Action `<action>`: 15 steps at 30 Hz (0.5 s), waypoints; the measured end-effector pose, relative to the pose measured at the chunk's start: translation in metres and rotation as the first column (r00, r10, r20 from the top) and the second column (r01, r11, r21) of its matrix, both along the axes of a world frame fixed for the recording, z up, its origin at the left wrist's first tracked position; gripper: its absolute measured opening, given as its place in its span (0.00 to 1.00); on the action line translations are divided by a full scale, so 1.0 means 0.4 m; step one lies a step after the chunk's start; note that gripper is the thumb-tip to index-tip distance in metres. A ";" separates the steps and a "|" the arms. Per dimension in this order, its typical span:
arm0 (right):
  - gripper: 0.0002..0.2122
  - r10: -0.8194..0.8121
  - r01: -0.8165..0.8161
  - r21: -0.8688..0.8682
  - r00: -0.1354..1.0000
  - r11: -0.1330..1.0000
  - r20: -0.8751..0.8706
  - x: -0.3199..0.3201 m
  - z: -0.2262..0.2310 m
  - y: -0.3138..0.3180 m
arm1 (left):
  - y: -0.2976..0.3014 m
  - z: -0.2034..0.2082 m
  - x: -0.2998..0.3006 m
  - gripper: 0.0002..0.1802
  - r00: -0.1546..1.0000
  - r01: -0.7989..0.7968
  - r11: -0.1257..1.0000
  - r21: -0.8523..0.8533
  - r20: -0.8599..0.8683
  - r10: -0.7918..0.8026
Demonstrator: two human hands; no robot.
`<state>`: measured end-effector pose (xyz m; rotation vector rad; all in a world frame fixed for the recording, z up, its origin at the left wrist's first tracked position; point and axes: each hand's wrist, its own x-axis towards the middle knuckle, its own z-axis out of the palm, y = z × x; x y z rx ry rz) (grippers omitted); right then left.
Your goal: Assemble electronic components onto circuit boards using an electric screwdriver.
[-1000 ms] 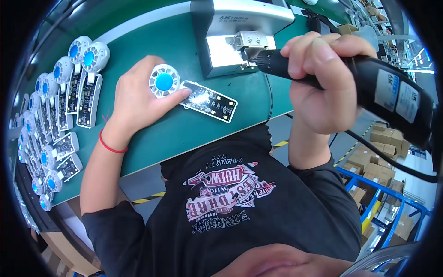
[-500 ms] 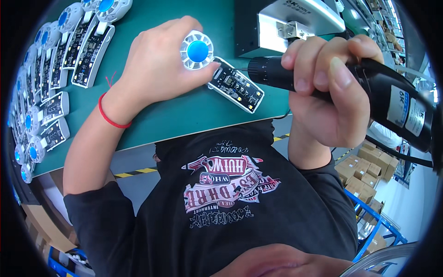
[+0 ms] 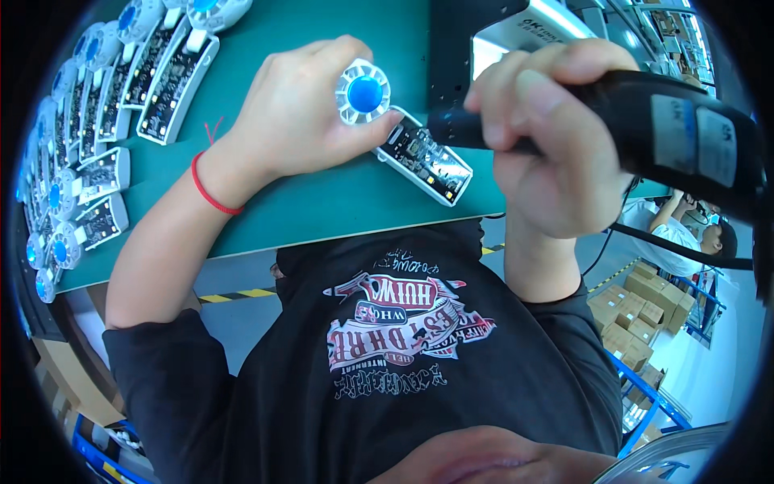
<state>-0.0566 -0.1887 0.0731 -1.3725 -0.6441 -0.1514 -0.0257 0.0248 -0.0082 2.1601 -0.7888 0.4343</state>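
Note:
My left hand, a red cord round its wrist, is closed on a white device over the green table. At the device's upper end is a spoked white wheel with a blue centre. Its body is a white casing with a bare black circuit board, pointing down to the right. My right hand is wrapped round a black electric screwdriver, held nearly level. The screwdriver's blurred nose lies over the board's upper right edge, so I cannot tell whether its bit touches a screw.
Similar devices with boards exposed lie in rows along the table's left side. A black and white machine stands beyond my right hand. The screwdriver's cable hangs at right. Farther off are a person and stacked cardboard boxes.
The screwdriver's nose has shifted closer over the circuit board, and my right hand has turned and moved slightly left. The whole view has shifted a little, bringing a person into sight at right.

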 end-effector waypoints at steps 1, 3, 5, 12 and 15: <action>0.17 0.004 -0.003 -0.026 1.000 1.000 0.021 0.003 0.005 -0.011 | -0.001 -0.001 -0.001 0.21 1.000 -0.002 1.000 0.019 -0.011 0.002; 0.17 0.006 -0.001 -0.083 0.998 0.997 0.064 0.005 0.019 -0.035 | 0.002 0.001 0.001 0.21 1.000 -0.002 0.999 0.055 -0.031 0.004; 0.16 0.031 -0.056 0.172 0.989 0.983 0.146 -0.016 0.089 -0.074 | -0.006 0.019 0.008 0.21 0.999 0.028 0.999 0.042 -0.019 -0.027; 0.19 -0.445 0.463 0.020 0.839 0.886 0.313 -0.039 0.098 -0.103 | -0.009 0.022 0.003 0.21 0.995 -0.015 0.998 0.067 -0.101 0.022; 0.19 -0.412 0.425 0.006 0.873 0.905 0.261 -0.035 0.092 -0.115 | 0.002 0.017 -0.003 0.21 0.990 -0.032 0.997 0.076 -0.132 0.042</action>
